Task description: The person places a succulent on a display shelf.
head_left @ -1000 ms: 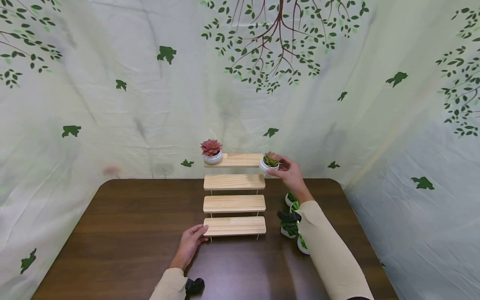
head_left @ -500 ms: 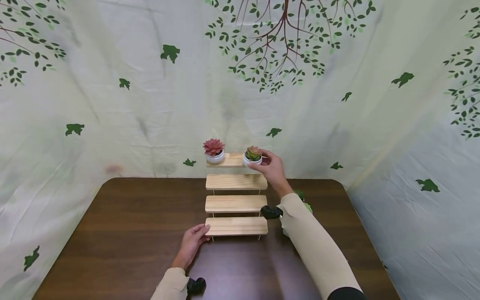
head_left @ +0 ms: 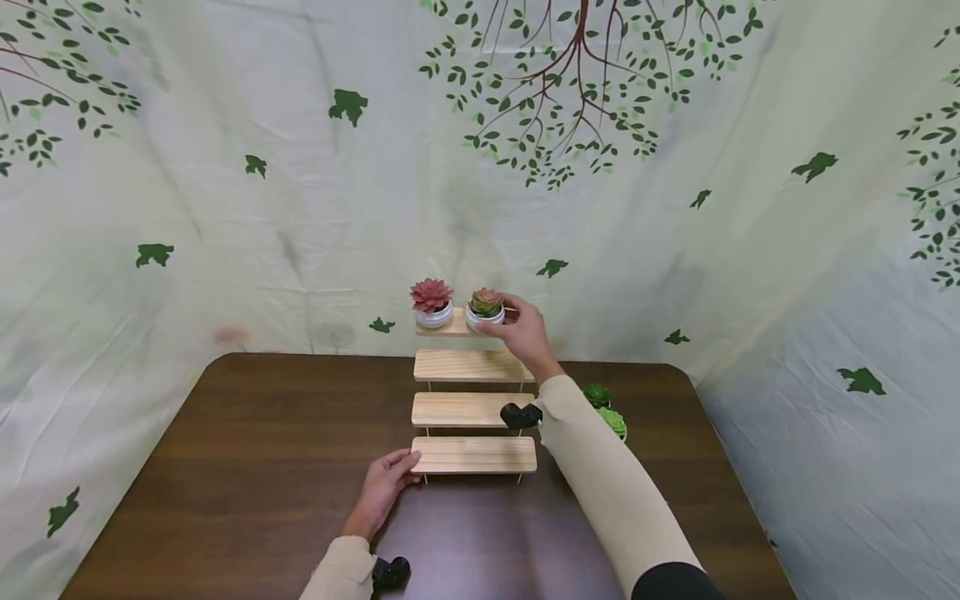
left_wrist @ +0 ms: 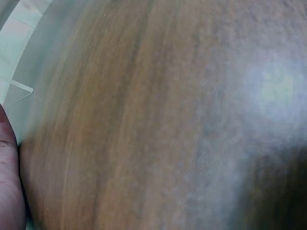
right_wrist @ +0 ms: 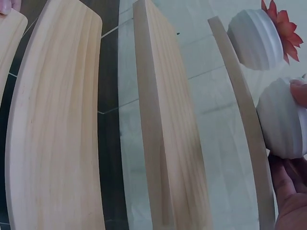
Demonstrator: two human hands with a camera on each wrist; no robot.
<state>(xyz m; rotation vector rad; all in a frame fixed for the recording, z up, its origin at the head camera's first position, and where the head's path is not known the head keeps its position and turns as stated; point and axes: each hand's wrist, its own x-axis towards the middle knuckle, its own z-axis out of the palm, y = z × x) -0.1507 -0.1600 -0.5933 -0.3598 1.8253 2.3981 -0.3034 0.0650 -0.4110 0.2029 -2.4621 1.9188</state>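
Observation:
A wooden stand with several stepped shelves (head_left: 474,455) is on the brown table. My right hand (head_left: 525,333) grips the white pot of a green-and-pink succulent (head_left: 487,305) at the top shelf (head_left: 447,330). In the right wrist view that white pot (right_wrist: 282,117) is against the shelf's upper face, thumb and fingers around it. Just left of it on the same shelf sits a red succulent (head_left: 431,302) in a white pot. My left hand (head_left: 381,490) pinches the left end of the lowest shelf. In the left wrist view only an edge of the left hand (left_wrist: 10,182) shows.
Green potted plants (head_left: 606,410) stand on the table (head_left: 262,467) right of the stand, partly hidden behind my right sleeve. A leaf-printed cloth (head_left: 360,208) hangs behind and beside the table.
My right hand has carried the green-and-pink succulent leftward, from the right end of the top shelf to near the red one. The left hand keeps its hold on the lowest shelf.

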